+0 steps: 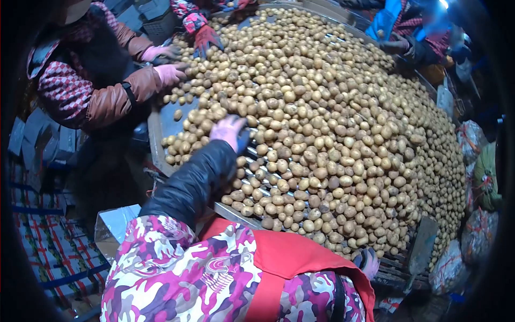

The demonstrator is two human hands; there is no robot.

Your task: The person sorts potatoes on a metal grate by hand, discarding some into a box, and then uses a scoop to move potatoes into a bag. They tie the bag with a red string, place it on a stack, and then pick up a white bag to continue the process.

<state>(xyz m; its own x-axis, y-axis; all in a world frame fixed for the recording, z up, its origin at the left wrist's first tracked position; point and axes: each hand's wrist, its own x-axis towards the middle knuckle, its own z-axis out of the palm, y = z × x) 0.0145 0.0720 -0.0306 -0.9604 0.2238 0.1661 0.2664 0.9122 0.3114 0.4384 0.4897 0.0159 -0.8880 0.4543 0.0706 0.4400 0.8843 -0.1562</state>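
A big heap of potatoes (322, 129) covers a slatted sorting table (153, 131) in front of me. My left hand (229, 131), in a pink glove with dark fingers, lies on the potatoes at the near left of the heap, its fingers reaching forward over them. I see no potato closed inside it. My right hand (368, 263), gloved in pink and dark, is at the table's near edge beside the lowest potatoes. The red apron partly covers it, so its grip does not show.
Across the left corner a co-worker's pink-gloved hands (170, 72) touch the potatoes; a red-gloved hand (206, 38) works further back. Another person (413, 32) stands at the far right. Filled bags (477, 236) line the right side, printed cartons (53, 247) the left.
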